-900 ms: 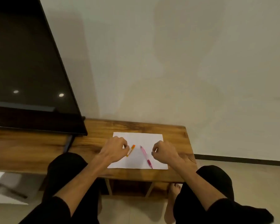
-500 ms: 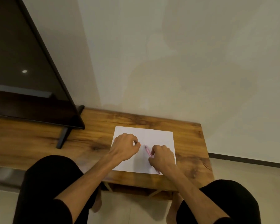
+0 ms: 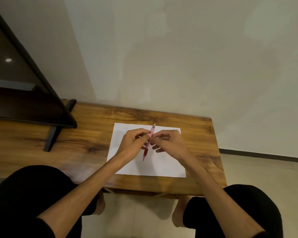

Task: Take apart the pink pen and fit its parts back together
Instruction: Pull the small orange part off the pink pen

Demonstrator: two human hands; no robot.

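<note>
Both hands have come together and lifted the pink pen (image 3: 149,141) up off the white paper (image 3: 163,165), where it lay flat a moment ago. An orange pen that lay by the left hand before cannot be seen now.

Fingertips of the left hand (image 3: 133,144) are curled in and pinch the pen near its middle. Fingers of the right hand (image 3: 169,143) are curled too and pinch the pen from the other side, at about the same spot. The two hands almost touch each other there. Two lower fingers of the right hand stick out a bit toward the pen.

The pen is held above the paper, nearly straight up and down as we see it. Its light pink end points away from the person, toward the wall (image 3: 179,57). Its darker red grip and thin tip point back toward the person. It looks whole, all in one piece.

Under the hands the paper lies flat on the wooden table (image 3: 86,138). Bare arms reach in from the bottom, over knees in black clothes (image 3: 31,189). A big dark screen (image 3: 15,86) stands on the left part of the table, well apart from the paper. Bare feet show on the floor (image 3: 265,170) under the table edge.
</note>
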